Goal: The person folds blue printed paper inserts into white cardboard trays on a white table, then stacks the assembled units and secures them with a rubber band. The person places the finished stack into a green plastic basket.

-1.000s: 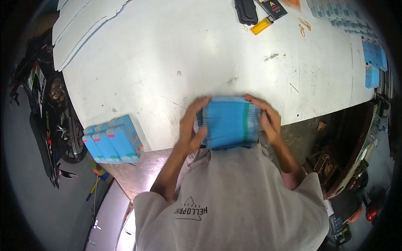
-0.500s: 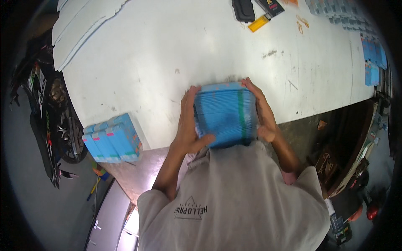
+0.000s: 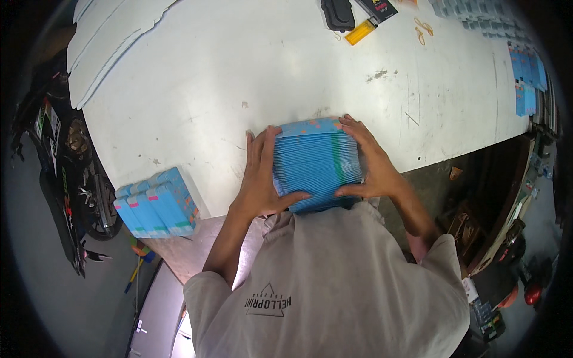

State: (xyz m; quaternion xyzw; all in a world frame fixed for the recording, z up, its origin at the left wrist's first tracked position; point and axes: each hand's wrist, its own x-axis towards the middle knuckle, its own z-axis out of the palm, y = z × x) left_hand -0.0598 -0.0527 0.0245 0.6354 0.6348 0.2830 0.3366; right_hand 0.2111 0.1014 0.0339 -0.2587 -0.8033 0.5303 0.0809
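Between my hands, at the near edge of the white table, is a thick stack of blue folded cards [image 3: 307, 161] with a green stripe down its right part and an orange-dotted far face. My left hand [image 3: 262, 170] presses against its left side, thumb lying over the near part. On the right side my right hand [image 3: 370, 161] grips it the same way, thumb bent in toward the other. Part of the near end of the stack is hidden by my shirt front.
At the table's left corner stand bundled blue card packs [image 3: 158, 203]. More blue packs [image 3: 525, 77] line the right edge. Large white sheets [image 3: 113, 42] lie far left. A yellow lighter [image 3: 360, 32], a black case [image 3: 338, 14] and rubber bands [image 3: 423, 28] lie at the back. A motorbike [image 3: 59, 173] stands left.
The stack, blurred before, is now sharp. My right thumb has moved inward onto the near part of the stack, and my left fingers have shifted slightly. The whole view has moved a little.
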